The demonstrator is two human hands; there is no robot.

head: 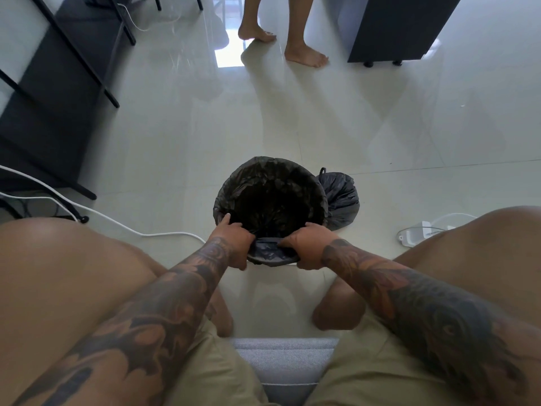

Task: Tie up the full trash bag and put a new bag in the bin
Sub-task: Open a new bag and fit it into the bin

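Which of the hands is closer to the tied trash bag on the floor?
Right. The right hand grips the bin's near rim, just in front of the tied bag; the left hand holds the rim farther left.

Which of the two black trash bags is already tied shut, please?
The tied bag on the floor, right of the bin; its knot sticks up. The other bag lines the bin, mouth open.

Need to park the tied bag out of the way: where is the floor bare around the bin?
Bare tile lies beyond the black-lined round bin, short of the standing person's bare feet. Crowded: tied black trash bag touching the bin's right, white cable left, white charger right.
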